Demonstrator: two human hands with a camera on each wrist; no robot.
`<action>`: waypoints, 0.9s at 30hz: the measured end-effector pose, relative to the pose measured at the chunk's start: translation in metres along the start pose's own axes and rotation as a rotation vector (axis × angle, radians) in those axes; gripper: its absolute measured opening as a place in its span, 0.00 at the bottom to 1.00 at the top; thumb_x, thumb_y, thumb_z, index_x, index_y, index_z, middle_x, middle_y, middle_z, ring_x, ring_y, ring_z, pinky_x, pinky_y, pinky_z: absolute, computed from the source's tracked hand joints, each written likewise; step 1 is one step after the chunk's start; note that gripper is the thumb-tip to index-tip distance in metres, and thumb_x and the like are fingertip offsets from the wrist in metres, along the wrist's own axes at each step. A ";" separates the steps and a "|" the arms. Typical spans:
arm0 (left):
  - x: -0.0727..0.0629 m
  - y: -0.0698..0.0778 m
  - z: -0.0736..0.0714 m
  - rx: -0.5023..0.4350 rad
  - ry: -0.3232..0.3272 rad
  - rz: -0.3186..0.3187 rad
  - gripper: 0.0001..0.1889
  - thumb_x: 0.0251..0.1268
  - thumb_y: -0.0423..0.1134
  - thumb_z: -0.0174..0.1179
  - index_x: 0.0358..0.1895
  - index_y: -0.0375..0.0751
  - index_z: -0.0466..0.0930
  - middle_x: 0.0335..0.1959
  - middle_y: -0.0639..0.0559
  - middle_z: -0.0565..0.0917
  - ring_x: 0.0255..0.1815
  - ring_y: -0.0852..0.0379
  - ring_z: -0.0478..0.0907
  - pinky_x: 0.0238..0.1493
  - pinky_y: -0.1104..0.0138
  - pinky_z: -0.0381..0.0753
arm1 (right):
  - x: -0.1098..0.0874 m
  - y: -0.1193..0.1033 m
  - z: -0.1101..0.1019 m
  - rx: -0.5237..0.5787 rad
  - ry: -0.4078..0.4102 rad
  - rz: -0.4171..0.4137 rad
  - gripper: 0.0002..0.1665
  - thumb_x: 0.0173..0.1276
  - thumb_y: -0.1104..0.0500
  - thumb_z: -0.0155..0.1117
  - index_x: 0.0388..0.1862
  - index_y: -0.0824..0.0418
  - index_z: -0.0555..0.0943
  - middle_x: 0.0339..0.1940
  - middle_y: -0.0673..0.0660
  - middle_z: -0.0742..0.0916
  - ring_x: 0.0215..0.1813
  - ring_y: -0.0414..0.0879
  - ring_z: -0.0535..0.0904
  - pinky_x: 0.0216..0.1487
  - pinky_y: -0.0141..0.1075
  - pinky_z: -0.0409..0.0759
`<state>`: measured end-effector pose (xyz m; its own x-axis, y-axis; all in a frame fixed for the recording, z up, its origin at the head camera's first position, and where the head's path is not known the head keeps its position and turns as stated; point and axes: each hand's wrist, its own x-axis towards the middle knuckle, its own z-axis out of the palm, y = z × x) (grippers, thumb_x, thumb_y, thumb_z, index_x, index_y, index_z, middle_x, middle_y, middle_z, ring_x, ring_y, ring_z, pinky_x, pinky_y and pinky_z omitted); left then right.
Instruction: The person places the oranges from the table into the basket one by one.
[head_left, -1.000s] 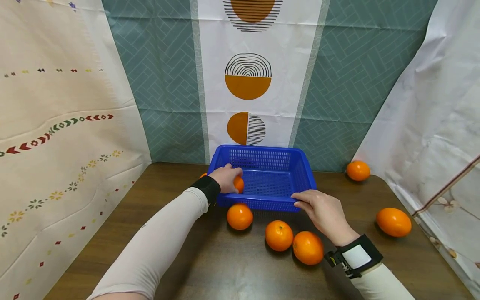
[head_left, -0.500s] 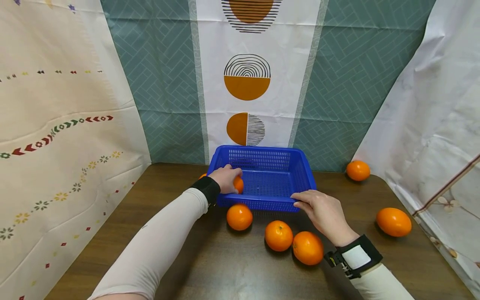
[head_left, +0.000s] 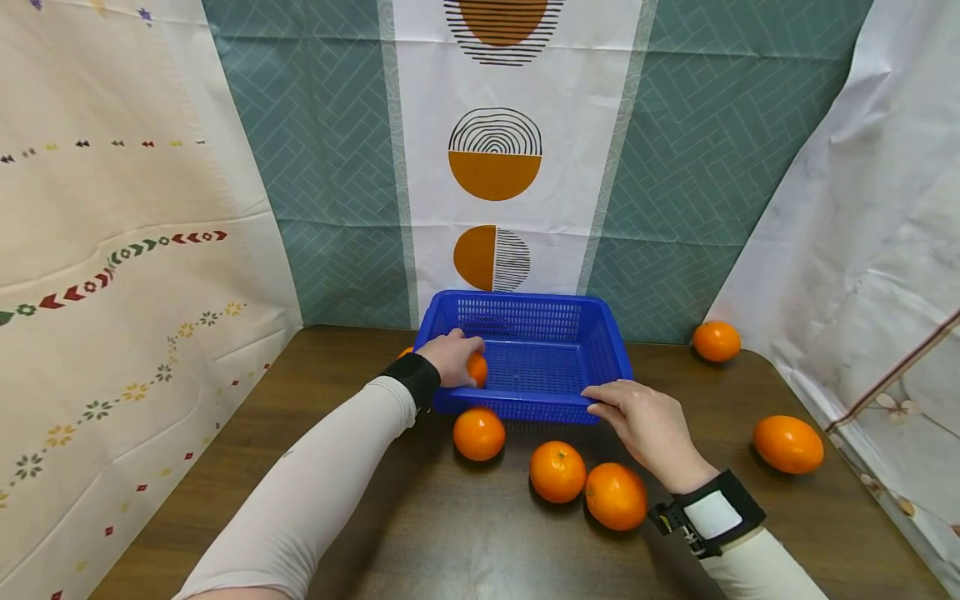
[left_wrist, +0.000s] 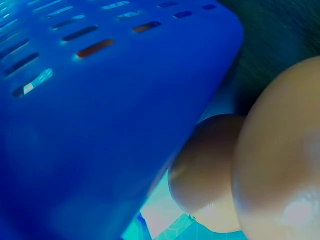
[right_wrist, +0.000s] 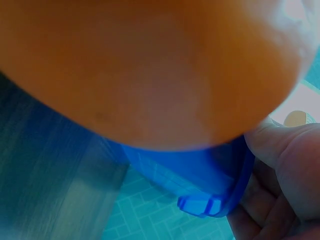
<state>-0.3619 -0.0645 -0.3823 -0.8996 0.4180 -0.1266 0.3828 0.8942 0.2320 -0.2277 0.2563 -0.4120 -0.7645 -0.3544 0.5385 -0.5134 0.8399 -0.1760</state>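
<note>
In the head view, my left hand (head_left: 452,357) reaches over the left side of a blue plastic basket (head_left: 534,398). Its thumb and fingers hold an orange (head_left: 477,368) inside, partly hidden by the hand. My right hand (head_left: 651,429) pinches the basket's front rim near the right corner. The right wrist view shows that hand's thumb and fingers (right_wrist: 267,205) on either side of the blue rim (right_wrist: 245,175). A large orange (right_wrist: 165,75) fills the upper part there. The left wrist view has the slotted basket wall (left_wrist: 100,120) beside blurred brownish round shapes.
In front of the basket lie three oranges: one near its left corner (head_left: 479,434), and a pair nearly touching, a left orange (head_left: 557,472) and a right orange (head_left: 616,497). Further right are a front orange (head_left: 787,444) and a back orange (head_left: 716,342). Another orange (head_left: 406,351) peeks out left.
</note>
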 end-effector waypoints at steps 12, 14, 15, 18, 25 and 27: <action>-0.003 0.001 -0.001 0.001 0.002 -0.014 0.34 0.71 0.50 0.78 0.77 0.48 0.79 0.70 0.36 0.78 0.64 0.37 0.80 0.71 0.41 0.81 | 0.000 -0.001 0.000 -0.001 -0.008 -0.003 0.14 0.72 0.59 0.80 0.55 0.56 0.94 0.49 0.53 0.95 0.49 0.52 0.93 0.44 0.52 0.92; -0.005 0.002 -0.002 0.010 0.004 -0.006 0.34 0.72 0.51 0.77 0.77 0.48 0.78 0.70 0.36 0.78 0.64 0.37 0.80 0.71 0.42 0.80 | 0.000 -0.001 0.000 -0.002 -0.014 0.003 0.14 0.72 0.59 0.80 0.55 0.56 0.94 0.48 0.53 0.95 0.49 0.52 0.93 0.44 0.52 0.92; -0.006 0.002 -0.003 0.013 0.010 0.002 0.34 0.72 0.51 0.76 0.77 0.47 0.78 0.70 0.36 0.78 0.65 0.37 0.79 0.72 0.42 0.80 | 0.000 -0.002 0.000 -0.002 -0.016 0.005 0.14 0.72 0.59 0.80 0.55 0.56 0.94 0.48 0.53 0.95 0.49 0.52 0.93 0.44 0.52 0.92; -0.010 0.003 -0.004 0.018 0.031 0.025 0.34 0.73 0.52 0.75 0.78 0.47 0.77 0.70 0.35 0.78 0.66 0.37 0.78 0.72 0.43 0.80 | 0.000 -0.002 0.000 -0.002 -0.017 0.006 0.14 0.72 0.59 0.80 0.55 0.56 0.94 0.48 0.53 0.95 0.49 0.53 0.93 0.45 0.53 0.92; -0.015 0.004 -0.005 0.006 0.083 0.053 0.34 0.78 0.56 0.69 0.81 0.51 0.74 0.77 0.37 0.75 0.76 0.36 0.73 0.77 0.40 0.73 | 0.001 -0.001 -0.001 -0.006 -0.012 0.001 0.14 0.72 0.59 0.80 0.55 0.56 0.94 0.49 0.54 0.95 0.50 0.53 0.93 0.45 0.54 0.92; -0.016 0.005 -0.005 0.012 0.098 0.058 0.35 0.79 0.59 0.67 0.82 0.51 0.73 0.79 0.38 0.74 0.78 0.36 0.71 0.79 0.40 0.72 | 0.001 -0.001 0.000 -0.009 -0.015 0.002 0.14 0.72 0.59 0.80 0.55 0.56 0.94 0.49 0.54 0.95 0.50 0.53 0.93 0.45 0.54 0.92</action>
<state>-0.3469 -0.0677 -0.3745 -0.8916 0.4524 -0.0185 0.4372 0.8709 0.2243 -0.2279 0.2553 -0.4110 -0.7717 -0.3585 0.5253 -0.5080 0.8445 -0.1698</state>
